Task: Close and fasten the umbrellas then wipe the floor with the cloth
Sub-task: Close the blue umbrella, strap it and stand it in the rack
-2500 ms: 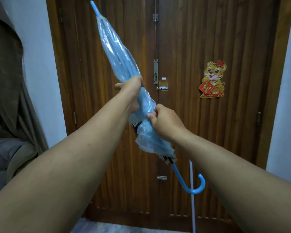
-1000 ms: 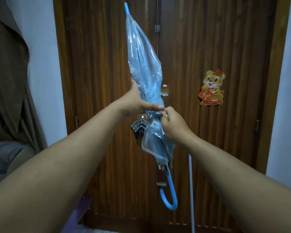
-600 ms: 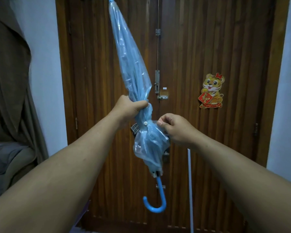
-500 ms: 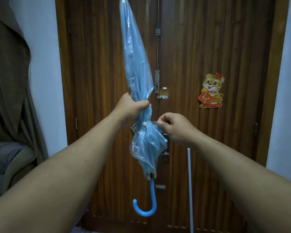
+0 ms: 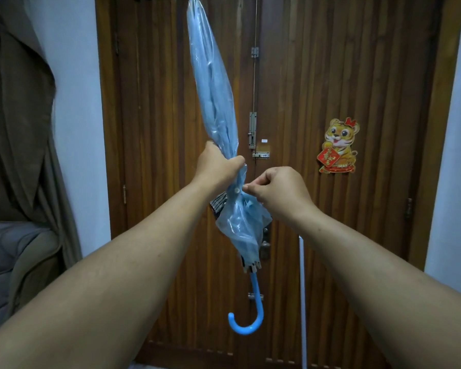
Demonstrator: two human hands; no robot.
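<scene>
So the blue umbrella (image 5: 213,83) is folded shut and held up in front of the wooden double door (image 5: 330,75), tip pointing up past the top edge of the view and leaning a bit left, with its curved blue handle (image 5: 246,322) hanging down at the bottom. The clear-ish blue canopy is bunched in tight around the middle and puffs out again below that.

Left hand (image 5: 217,166) is wrapped fully round the gathered canopy, fingers curled tight, right at the narrow part. Right hand (image 5: 276,189) is just to the right of it and slightly lower, fingers curled in with thumb and forefinger pinched together right beside the little white snap button (image 5: 237,190) on the umbrella. Looks like it's pinching the strap end there, but honestly the strap itself is too small to make out. A striped dark tag or strap bit (image 5: 218,206) sticks out on the left under the left hand.

Further out: a tiger sticker (image 5: 338,146) on the right door panel, a metal slide bolt (image 5: 252,130) at the door seam, a white pole (image 5: 302,302) leaning against the door lower right, a brown curtain (image 5: 16,102) far left and a grey cushioned seat (image 5: 8,257) below it.
</scene>
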